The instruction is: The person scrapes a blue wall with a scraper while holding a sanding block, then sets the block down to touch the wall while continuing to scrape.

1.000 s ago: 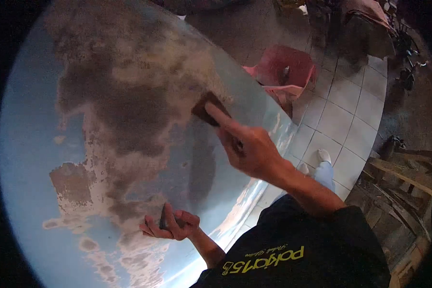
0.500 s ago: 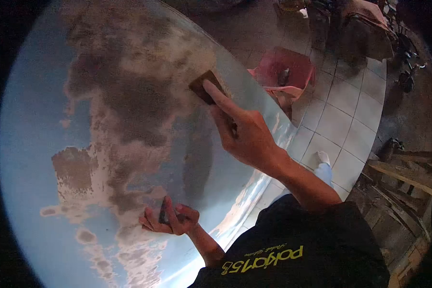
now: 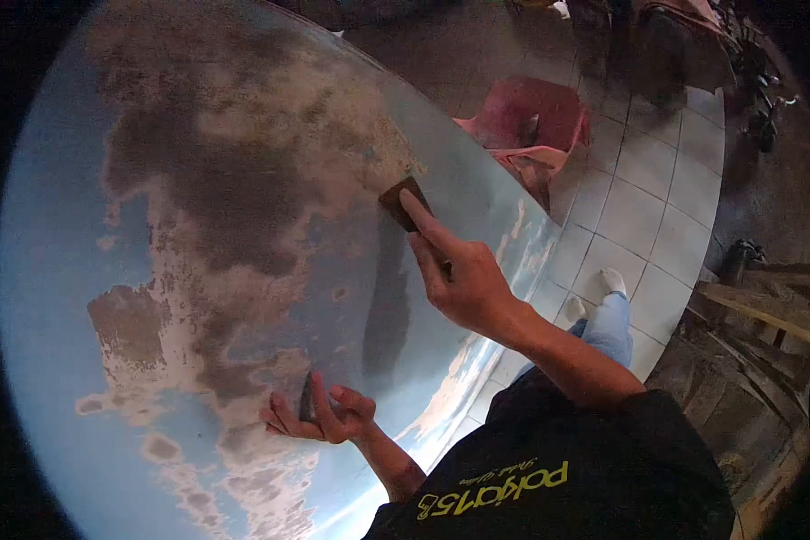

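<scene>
My right hand (image 3: 468, 279) is closed on a small dark brown sanding block (image 3: 403, 205), with the index finger stretched along its top. The block lies against a large curved panel (image 3: 270, 189) with pale blue paint and patchy brown and beige areas, near where a beige patch meets grey-blue paint. Lower on the panel, my left hand (image 3: 328, 416) has its fingers curled around a dark grey flat piece (image 3: 307, 400), whose exact kind I cannot make out. A dark shadow runs down the panel below the block.
A red plastic stool or chair (image 3: 529, 117) stands on the tiled floor (image 3: 634, 211) beyond the panel's edge. Wooden slats (image 3: 756, 310) and dark clutter lie at the right. My foot (image 3: 612, 281) shows on the tiles below my right arm.
My right hand and the sanding block have moved down and slightly right in the view. My left hand stays almost in place. The view has shifted a little, and more of my legs shows.
</scene>
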